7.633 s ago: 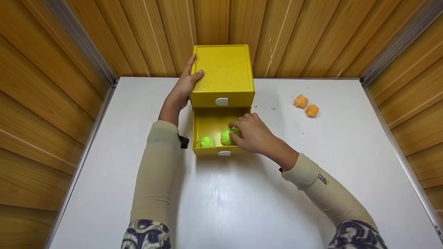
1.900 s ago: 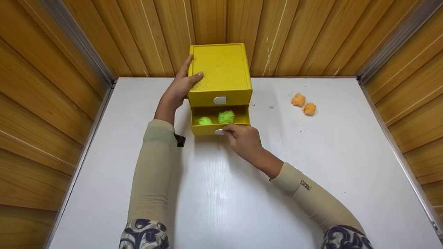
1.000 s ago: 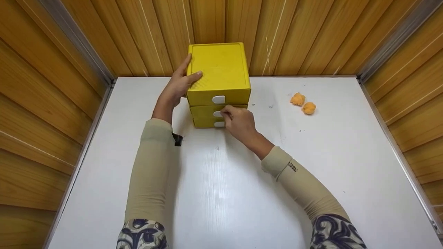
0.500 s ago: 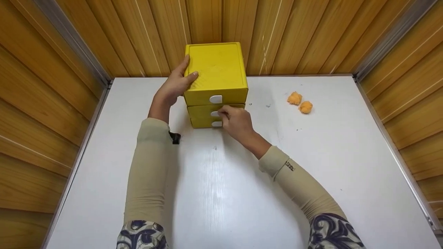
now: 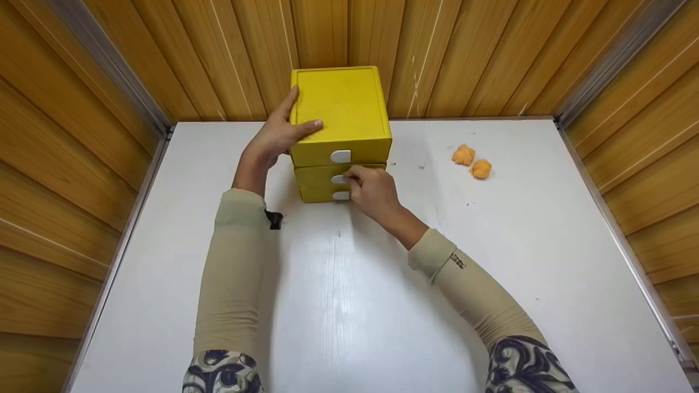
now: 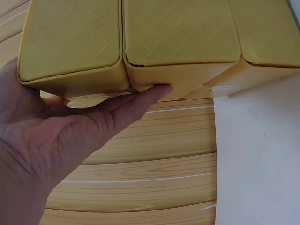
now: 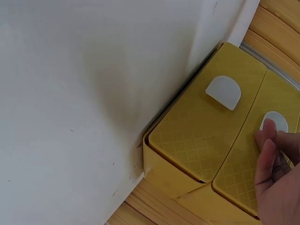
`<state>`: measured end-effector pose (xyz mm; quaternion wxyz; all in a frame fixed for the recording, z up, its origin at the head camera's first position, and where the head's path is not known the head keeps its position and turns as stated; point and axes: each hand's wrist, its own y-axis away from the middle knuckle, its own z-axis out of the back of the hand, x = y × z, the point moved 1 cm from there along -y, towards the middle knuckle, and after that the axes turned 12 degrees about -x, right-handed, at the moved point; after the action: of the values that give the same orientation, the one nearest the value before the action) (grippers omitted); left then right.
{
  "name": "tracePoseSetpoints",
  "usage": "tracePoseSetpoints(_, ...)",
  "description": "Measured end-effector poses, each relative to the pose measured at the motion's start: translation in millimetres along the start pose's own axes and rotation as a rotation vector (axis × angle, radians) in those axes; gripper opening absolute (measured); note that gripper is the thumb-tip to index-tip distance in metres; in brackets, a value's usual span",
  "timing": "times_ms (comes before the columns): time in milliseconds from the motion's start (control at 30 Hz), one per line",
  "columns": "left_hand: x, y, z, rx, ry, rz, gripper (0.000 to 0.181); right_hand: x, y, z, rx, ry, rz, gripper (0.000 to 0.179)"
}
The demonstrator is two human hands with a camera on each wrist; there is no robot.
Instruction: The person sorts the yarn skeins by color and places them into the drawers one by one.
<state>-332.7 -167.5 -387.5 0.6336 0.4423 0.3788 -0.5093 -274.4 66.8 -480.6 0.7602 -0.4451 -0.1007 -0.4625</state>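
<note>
A yellow drawer box [image 5: 341, 103] with three stacked drawers stands at the back of the table, all its drawers closed. My left hand [image 5: 276, 134] steadies it, thumb lying on the top near the left edge. In the left wrist view, that hand's fairly straight fingers [image 6: 136, 107] lie along the box's side. With thumb and fingertips my right hand [image 5: 377, 191] pinches the white handle [image 5: 337, 179] of the middle drawer. White handles also show on the top drawer [image 5: 317, 155] and the bottom drawer [image 7: 224, 92]. The drawers' insides are hidden.
Two fuzzy orange balls [image 5: 463, 155] lie close together on the white table [image 5: 502, 234], right of the box. Wood-patterned walls [image 5: 469, 60] stand behind and at both sides. Small dark specks dot the tabletop.
My right hand has let go of a green ball inside the middle drawer, gripped that drawer's handle and pushed it shut. Both green balls are now out of sight. My left hand stays on the box.
</note>
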Motion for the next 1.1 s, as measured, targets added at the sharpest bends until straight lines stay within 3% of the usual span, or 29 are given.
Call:
tracePoseSetpoints(167,-0.6,0.5,2.8,0.003,-0.023,-0.019,0.11,-2.0,-1.7,-0.2,0.018,-0.003,-0.019,0.01)
tracePoseSetpoints(400,0.2,0.5,4.1,0.01,-0.043,0.004,0.109,-4.3,-4.1,1.0,0.027,-0.007,-0.038,0.011)
tracePoseSetpoints(767,1.0,0.4,3.0,-0.004,-0.011,-0.022,0.11,-6.6,-2.9,-0.2,-0.006,-0.015,-0.017,0.01)
tracePoseSetpoints(1100,4.8,1.2,-1.9,-0.012,0.065,0.043,0.105,-5.9,4.3,1.9,-0.002,-0.025,-0.018,0.01)
